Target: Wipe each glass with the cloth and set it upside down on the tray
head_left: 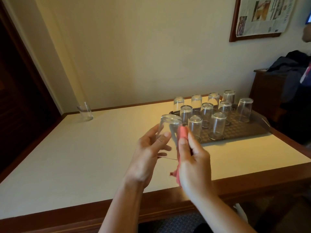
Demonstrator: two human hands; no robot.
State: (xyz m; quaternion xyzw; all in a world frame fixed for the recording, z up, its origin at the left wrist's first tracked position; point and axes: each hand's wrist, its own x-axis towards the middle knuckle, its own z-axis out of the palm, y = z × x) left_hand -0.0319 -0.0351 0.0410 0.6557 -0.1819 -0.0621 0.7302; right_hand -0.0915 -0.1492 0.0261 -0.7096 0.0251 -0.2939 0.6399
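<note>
My left hand (149, 152) grips a clear glass (169, 126) held upside down above the table, base uppermost, just left of the tray. My right hand (191, 153) holds a pink cloth (182, 133) against the glass's right side, and the cloth's tail hangs below my palm. The brown patterned tray (249, 130) lies at the table's far right with several glasses standing upside down on it in rows. One more glass (85, 111) stands upright alone at the table's far left, near the wall.
The cream table top (84, 157) has a wooden edge all round. A dark doorway lies to the left. A wooden cabinet (267, 91) with dark clothes piled on it stands right of the tray. A framed newspaper (262, 15) hangs on the wall.
</note>
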